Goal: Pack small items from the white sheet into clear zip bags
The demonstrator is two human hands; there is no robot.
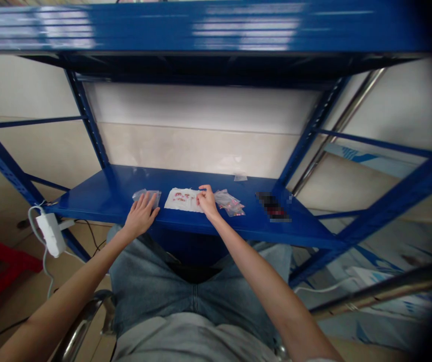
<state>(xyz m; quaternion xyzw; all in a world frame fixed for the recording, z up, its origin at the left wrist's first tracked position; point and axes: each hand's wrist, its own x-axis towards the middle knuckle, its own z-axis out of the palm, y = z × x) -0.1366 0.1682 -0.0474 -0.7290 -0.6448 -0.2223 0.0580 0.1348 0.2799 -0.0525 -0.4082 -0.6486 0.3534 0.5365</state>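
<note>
My left hand (143,215) lies flat with its fingers spread over some clear plastic bags (156,195) on the blue shelf. At the right edge of a white cloth or paper sheet (174,204) is my right hand (207,200), its fingers curled together. Whatever those fingers may pinch is hidden or too small to name. Several small reddish pieces (180,199) are scattered on the white sheet. Just right of my right hand sits a pile of clear bags (231,203) with small colourful pieces inside.
A pixelated dark object (274,207) lies on the right of the blue shelf (186,177). One small clear bag (240,177) is near the back edge. An upper blue beam (144,27) crosses overhead. A white power strip (51,235) hangs at the left post.
</note>
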